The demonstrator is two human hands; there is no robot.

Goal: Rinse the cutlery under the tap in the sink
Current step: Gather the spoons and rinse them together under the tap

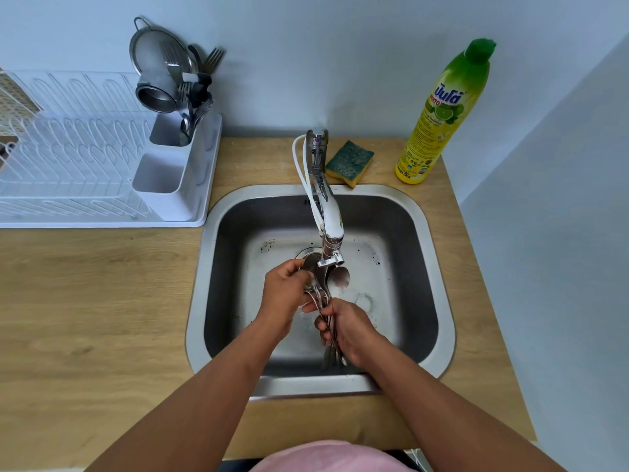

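Note:
A bundle of steel cutlery (340, 276), mostly spoons, is held over the steel sink (439, 267) right below the tap's spout (329, 226). My right hand (347, 330) grips the bundle by its handles, whose ends stick out below the hand. My left hand (286, 290) is closed around the spoon bowls at the top of the bundle. One spoon bowl shows to the right of the spout. I cannot make out a water stream.
A white dish rack (68, 155) stands on the wooden counter at the left, its caddy (177, 165) holding more cutlery, a strainer and a metal cup. Behind the sink lie a green-yellow sponge (350, 162) and a dish soap bottle (442, 114).

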